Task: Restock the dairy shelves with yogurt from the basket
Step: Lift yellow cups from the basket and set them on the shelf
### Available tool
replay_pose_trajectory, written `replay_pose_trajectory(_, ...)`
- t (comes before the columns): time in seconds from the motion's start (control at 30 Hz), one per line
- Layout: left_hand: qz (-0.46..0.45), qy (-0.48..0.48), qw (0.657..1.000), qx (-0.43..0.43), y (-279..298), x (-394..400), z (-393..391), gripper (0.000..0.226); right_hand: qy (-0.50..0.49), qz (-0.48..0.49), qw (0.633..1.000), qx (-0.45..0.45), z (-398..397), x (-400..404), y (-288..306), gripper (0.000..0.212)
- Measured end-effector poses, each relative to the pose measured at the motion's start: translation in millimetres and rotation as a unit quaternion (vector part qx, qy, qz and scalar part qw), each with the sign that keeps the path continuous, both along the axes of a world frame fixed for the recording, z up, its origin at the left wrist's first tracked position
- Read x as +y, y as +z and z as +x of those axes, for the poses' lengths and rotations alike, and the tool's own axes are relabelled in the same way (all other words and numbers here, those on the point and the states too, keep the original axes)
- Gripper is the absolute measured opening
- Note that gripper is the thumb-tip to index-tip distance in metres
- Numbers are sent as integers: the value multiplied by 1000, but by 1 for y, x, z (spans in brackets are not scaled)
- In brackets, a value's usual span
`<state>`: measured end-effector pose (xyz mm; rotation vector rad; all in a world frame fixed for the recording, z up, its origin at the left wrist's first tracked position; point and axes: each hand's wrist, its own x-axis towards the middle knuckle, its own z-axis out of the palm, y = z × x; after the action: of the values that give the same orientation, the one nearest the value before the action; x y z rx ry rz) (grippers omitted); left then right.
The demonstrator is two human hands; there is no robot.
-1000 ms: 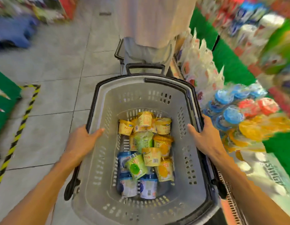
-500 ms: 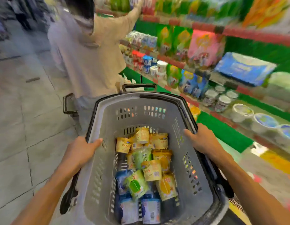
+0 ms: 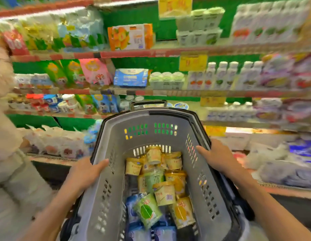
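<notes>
Restocking looks unstarted: both hands, left [image 3: 85,173] and right [image 3: 217,157], grip the basket [image 3: 102,197] rim, yogurt cups [image 3: 164,193] still piled inside below the shelves [image 3: 168,92].

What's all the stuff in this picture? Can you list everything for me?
basket: one, grey with black rim, centre, held up before the shelves
yogurt cups: a loose pile, mostly yellow, some green and blue, on the basket floor; exact count unclear
shelves: several tiers, red-edged with green backing, full of blurred packs and bottles
orange box: one, upper shelf, centre
blue pack: one, middle shelf
yellow price tags: several, along shelf edges
other person: one, pale clothing, far left
left hand: grips the basket's left rim
right hand: grips the basket's right rim
</notes>
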<state>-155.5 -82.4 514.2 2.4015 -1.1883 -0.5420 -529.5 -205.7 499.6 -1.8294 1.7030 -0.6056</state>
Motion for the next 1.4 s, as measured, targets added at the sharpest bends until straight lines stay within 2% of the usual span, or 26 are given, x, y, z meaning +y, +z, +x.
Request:
replay_pose_trajectory(0.1, 2, -86, 996, -28, 1, -29, -71, 48, -70, 9, 998, 2, -82, 22, 0, 41)
replay_pose_trajectory(0.33, -28, -228, 973, 0, 3, -79, -261, 40, -232, 24, 972, -16, -272, 92, 10, 50)
replay_pose_trajectory(0.5, -26, -349, 937, 11, -9, -125, -397, 56, -349, 12, 937, -8, -389, 146, 19, 48)
replay_pose_trajectory(0.6, -29, -424, 905, 21, -13, -150, -486, 53, -426, 20, 904, 16, -451, 175, 20, 52)
replay_pose_trajectory(0.77, -39, -543, 838, 46, -23, -186, -631, 38, -545, 35, 837, 28, -534, 212, 18, 47)
replay_pose_trajectory(0.93, -20, -601, 798, 47, -41, -222, -775, 50, -634, 44, 771, 33, -613, 226, 9, 41)
replay_pose_trajectory(1.03, -17, -662, 748, 41, -47, -246, -862, 50, -684, 45, 728, 28, -652, 228, 6, 35)
replay_pose_trajectory(1.17, -15, -708, 704, 58, -41, -261, -979, 56, -744, 47, 666, 18, -714, 233, 0, 34)
replay_pose_trajectory(1.3, -25, -745, 665, 41, -36, -266, -1092, 54, -780, 65, 623, 20, -784, 239, -5, 33)
replay_pose_trajectory(1.4, -32, -766, 642, 19, -48, -269, -1179, 59, -794, 67, 604, 18, -852, 245, -16, 38)
